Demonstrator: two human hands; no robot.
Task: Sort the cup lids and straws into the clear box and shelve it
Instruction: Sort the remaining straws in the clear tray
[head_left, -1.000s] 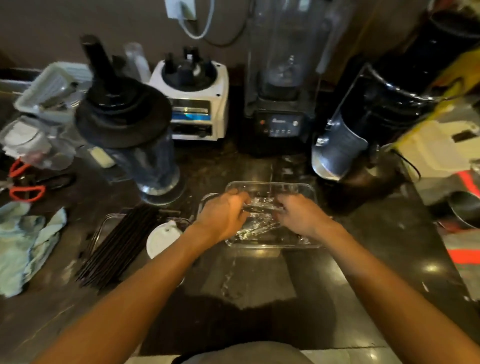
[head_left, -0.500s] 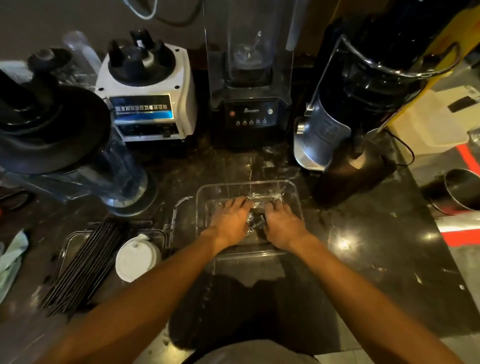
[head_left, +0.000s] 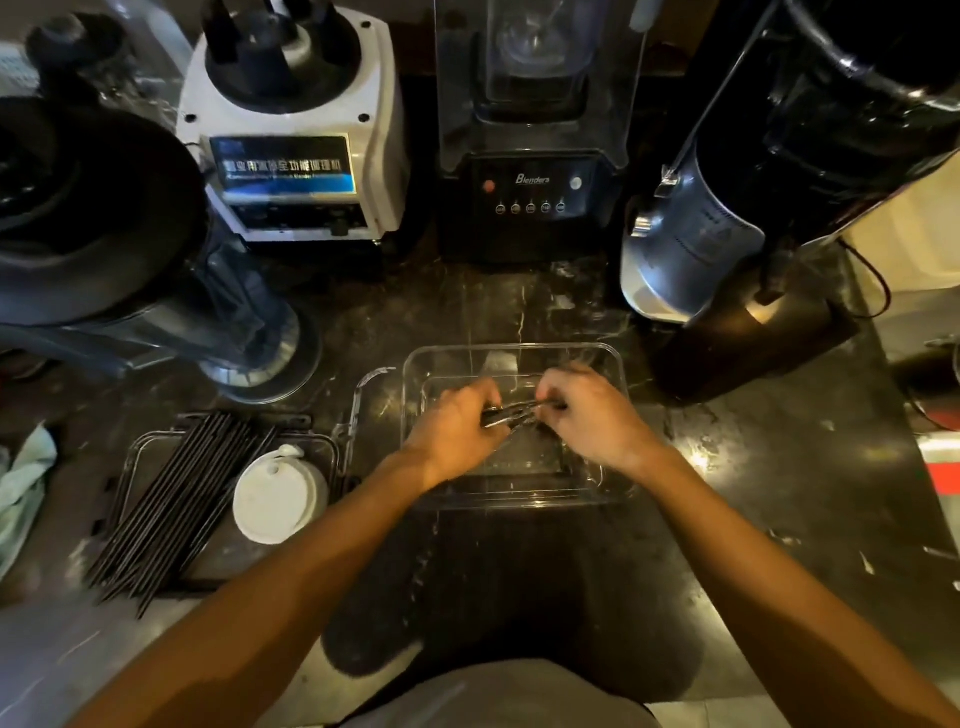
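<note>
A clear plastic box (head_left: 613, 364) sits on the dark counter in the middle. Both my hands are inside it. My left hand (head_left: 457, 428) and my right hand (head_left: 587, 415) each pinch an end of a small bundle of wrapped straws (head_left: 511, 413) held just above the box floor. To the left lies a clear tray (head_left: 137, 452) with several black straws (head_left: 176, 499) and a stack of white cup lids (head_left: 278, 499).
Behind the box stand a white blender base (head_left: 296, 156), a black blender (head_left: 530, 197) and a dark grinder (head_left: 727, 234). A blender jug with a black lid (head_left: 104, 234) lies at the left. A pale cloth (head_left: 21, 488) is at the far left edge.
My hands were pressed flat on the box floor; now they are lifted slightly and pinch the wrapped straw bundle between them. The view has shifted closer and downward.
</note>
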